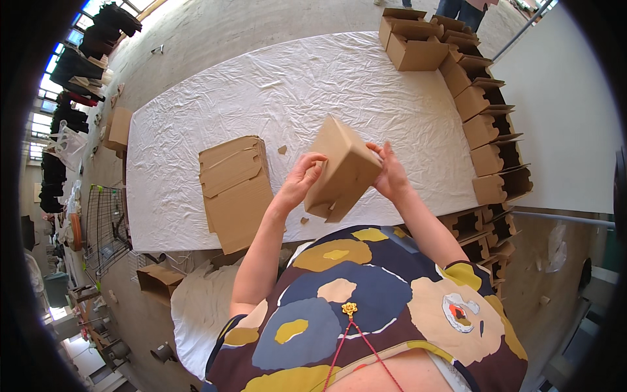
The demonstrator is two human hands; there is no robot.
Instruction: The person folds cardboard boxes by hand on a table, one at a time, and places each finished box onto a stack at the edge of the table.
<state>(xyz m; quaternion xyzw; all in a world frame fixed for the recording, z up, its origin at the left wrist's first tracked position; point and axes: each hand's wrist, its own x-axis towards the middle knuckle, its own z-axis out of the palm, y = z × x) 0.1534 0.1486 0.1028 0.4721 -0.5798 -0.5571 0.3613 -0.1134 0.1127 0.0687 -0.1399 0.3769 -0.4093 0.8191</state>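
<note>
Over the near middle of the white-covered table I hold a brown cardboard box [346, 160], tilted, with a flap hanging at its lower end. My left hand [303, 181] grips its left side, fingertips bent against the cardboard. On the opposite side, my right hand [390, 172] has its fingers at the box's edge, partly hidden by it. To the left of my left hand lies a stack of flattened cardboard boxes [236, 196], with notched flaps along the far end. Small torn cardboard scraps [282, 150] rest on the cloth between the stack and the held box.
Folded open cardboard boxes [480, 134] line the table's right edge, with more at the far right corner [418, 55]. A wrinkled white cloth [307, 85] covers the table. At left stand a black wire rack [104, 222] and dark hanging garments [72, 65]. Another person [464, 12] stands beyond the far corner.
</note>
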